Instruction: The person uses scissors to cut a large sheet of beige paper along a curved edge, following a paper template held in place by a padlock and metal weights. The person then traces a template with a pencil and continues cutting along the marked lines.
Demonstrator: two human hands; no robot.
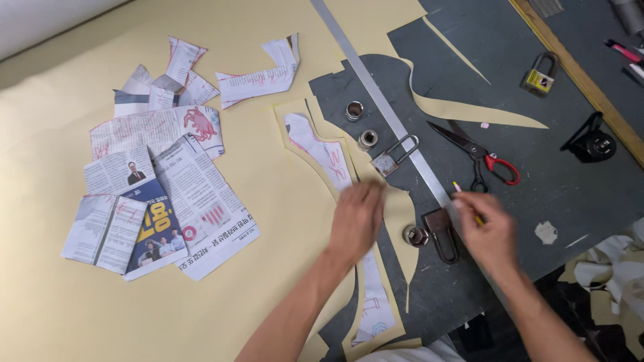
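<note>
My left hand (355, 218) lies flat with fingers spread on a curved newspaper pattern piece (322, 151) that rests on a cut strip of cream paper (396, 214). My right hand (486, 228) grips a yellow pencil (459, 190) with a pink tip, held just right of a long metal ruler (382, 104). A rusty padlock (443, 231) and a hex nut (416, 236) sit between the two hands. Another padlock (392, 157) lies across the ruler.
Red-handled scissors (479, 157) lie right of the ruler on the dark grey table (537, 194). Two metal weights (354, 110) (367, 139), a brass padlock (540, 77) and a black object (594, 144) are nearby. Newspaper pieces (161, 194) cover the cream sheet (67, 308) at left.
</note>
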